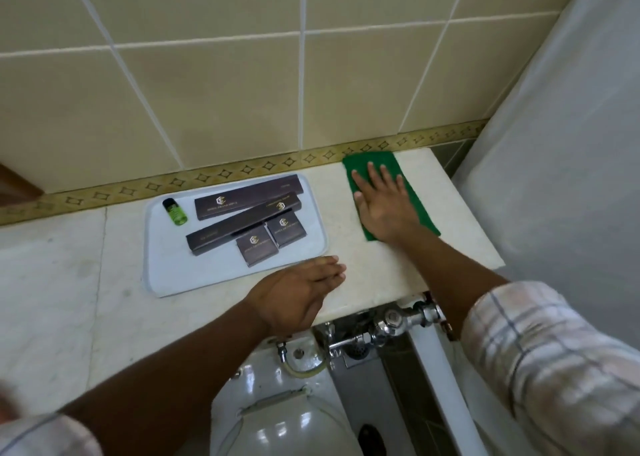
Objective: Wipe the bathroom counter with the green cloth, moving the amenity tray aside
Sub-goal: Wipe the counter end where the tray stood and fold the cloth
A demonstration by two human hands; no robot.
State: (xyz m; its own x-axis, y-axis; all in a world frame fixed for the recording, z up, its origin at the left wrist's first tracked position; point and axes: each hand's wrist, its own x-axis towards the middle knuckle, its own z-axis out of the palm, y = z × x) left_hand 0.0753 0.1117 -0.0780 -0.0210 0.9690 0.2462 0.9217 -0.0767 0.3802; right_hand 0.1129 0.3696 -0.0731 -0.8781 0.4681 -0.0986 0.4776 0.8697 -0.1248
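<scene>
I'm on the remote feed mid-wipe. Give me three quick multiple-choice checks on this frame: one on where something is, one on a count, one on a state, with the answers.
1. Where does the flat green cleaning cloth lie?
A. On the tray
B. On the pale marble counter, right of the tray, near the wall
C. On the toilet lid

2. How many dark brown amenity boxes lie on the white rectangular amenity tray?
A. Two
B. Four
C. Six

3. What is the right hand doing?
A. Pressing flat, fingers spread, on the cloth
B. Gripping the small green bottle
C. Hanging off the counter

Answers:
1 B, the cloth lies on bare counter by the patterned wall border.
2 B, two long boxes and two small ones show.
3 A, the palm lies flat on the cloth; the left hand is open at the tray's near right corner.
</scene>
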